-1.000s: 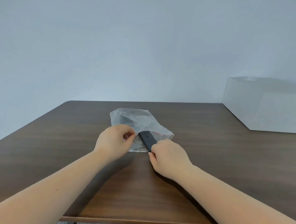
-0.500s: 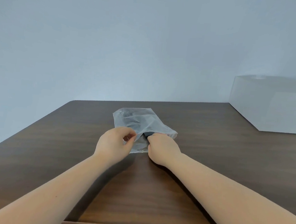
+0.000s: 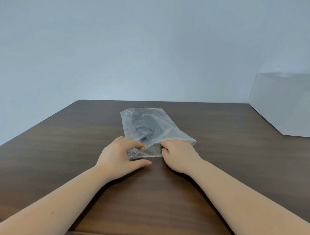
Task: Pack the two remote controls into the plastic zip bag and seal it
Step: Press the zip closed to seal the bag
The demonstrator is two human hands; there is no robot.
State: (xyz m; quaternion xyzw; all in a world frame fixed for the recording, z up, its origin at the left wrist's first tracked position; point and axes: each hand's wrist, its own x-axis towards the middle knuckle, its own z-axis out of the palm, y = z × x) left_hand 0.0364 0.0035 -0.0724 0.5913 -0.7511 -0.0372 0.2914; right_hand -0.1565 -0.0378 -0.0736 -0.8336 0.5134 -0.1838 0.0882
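On the dark wood-grain worktop, near its middle, lies the clear plastic zip bag, flat, its closed end toward twelve o'clock and its mouth toward six o'clock, nearest the person. Dark shapes show through the plastic in the far half: the remote controls, lying inside the bag; the film blurs them too much to tell the two apart. A thin red line runs along the mouth edge toward four o'clock.

Both bare hands meet at the mouth. The left hand sits at the bag's seven o'clock corner, its fingers curled and pinching the upper film by the edge, while the thumb stretches flat on the wood just below the bag. The right hand is at five o'clock of the bag, knuckles up, fingers folded tight on the mouth edge beside the red line; whether they reach inside the opening cannot be told. Between the hands the mouth looks loose and rumpled rather than pressed closed.

At two o'clock, well apart from the bag, a white box stands at the worktop's far right against the pale wall.
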